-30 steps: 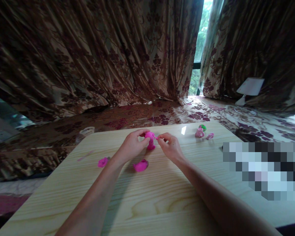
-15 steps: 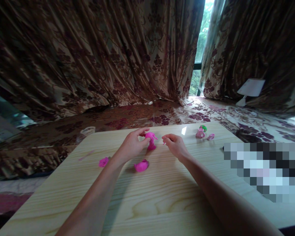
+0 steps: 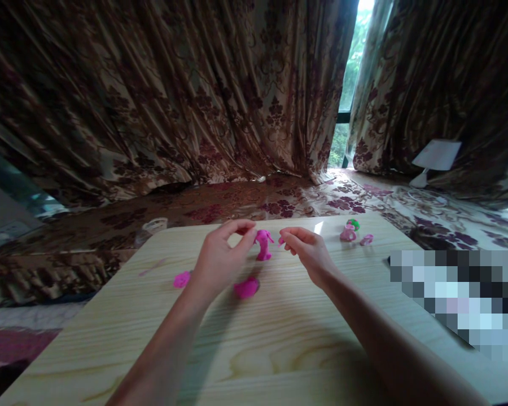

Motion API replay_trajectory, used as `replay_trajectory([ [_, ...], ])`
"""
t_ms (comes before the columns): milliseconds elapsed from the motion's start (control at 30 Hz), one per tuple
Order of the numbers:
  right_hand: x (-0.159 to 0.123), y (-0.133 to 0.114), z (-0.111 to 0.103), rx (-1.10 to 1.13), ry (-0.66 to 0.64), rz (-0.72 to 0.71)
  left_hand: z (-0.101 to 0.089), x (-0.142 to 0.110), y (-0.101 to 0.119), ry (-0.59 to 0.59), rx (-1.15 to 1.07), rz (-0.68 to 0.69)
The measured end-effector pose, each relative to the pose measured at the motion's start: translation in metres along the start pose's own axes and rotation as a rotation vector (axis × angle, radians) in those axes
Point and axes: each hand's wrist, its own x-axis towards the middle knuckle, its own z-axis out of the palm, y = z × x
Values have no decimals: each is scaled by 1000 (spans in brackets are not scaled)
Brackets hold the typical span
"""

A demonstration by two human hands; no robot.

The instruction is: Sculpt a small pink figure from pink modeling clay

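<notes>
A small pink clay figure point(image 3: 263, 246) stands upright on the table, with thin strands drooping from its top. My left hand point(image 3: 222, 256) is beside its upper left. The thumb and forefinger come together there, and whether they pinch part of the figure or a small bit is hidden. On the other side, my right hand point(image 3: 308, 249) pinches a tiny piece of pink clay point(image 3: 281, 241), slightly apart from the figure. A larger pink clay lump point(image 3: 246, 287) lies nearer me, behind my left wrist. Further left is a crumpled pink clay piece point(image 3: 182, 279).
The wooden table point(image 3: 279, 349) has a pink pot-like piece point(image 3: 347, 233), a green dotted ball point(image 3: 353, 224) and another small pink piece point(image 3: 367, 239) at its far right. A blurred-out object point(image 3: 457, 304) lies right. Behind is a flowered ledge with a white lamp point(image 3: 437, 155).
My left fingers have drawn back from the top of the figure to its left edge, showing more of it. My right hand still pinches its tiny piece. The view has shifted slightly.
</notes>
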Motion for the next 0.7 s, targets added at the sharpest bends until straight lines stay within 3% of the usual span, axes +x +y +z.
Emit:
replay_trajectory([
  [233,-11,-8,13,73,-33,-7,26,-20,6,-112,-252,-96],
  [500,-9,-6,7,90,-60,30,21,-18,-5,-129,-247,-145],
  [700,-10,-6,1,174,-225,18,22,-19,-7,-136,-253,-149],
])
